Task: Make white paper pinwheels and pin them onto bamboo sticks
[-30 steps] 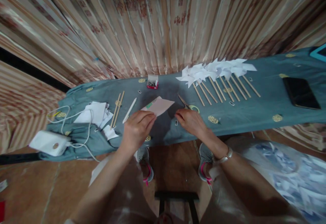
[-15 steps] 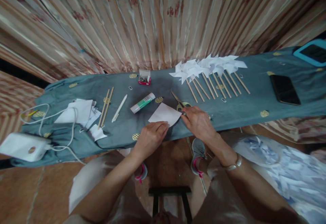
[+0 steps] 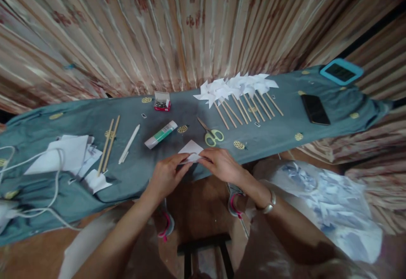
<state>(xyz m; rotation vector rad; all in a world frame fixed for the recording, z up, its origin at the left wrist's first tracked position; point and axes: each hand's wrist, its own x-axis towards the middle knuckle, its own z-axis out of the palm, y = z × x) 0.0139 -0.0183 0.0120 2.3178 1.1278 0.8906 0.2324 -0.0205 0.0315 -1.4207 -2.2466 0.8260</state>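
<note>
Near the front edge of the tabletop (image 3: 275, 131), as the head view shows it, a paper (image 3: 190, 145) is held between two hands. The left hand (image 3: 166, 173) has its fingers closed on one side of it, and the right hand (image 3: 223, 167) pinches the opposite side. I judge that the step in hand is a folding: one flap seems to be lifted toward the middle. The next move, in my opinion, calls for matching the edges with care and pressing the crease firmly, without letting the paper slip.

As for its look, the paper is white, plain and thin, with one corner pointing to the far side. Its nearer part is behind the fingers, so I cannot say surely whether a crease is already made. Just beyond it lie the scissors (image 3: 210, 132) and the tube (image 3: 161, 135); farther off, white pinwheels (image 3: 236, 87) lie in a row.
</note>
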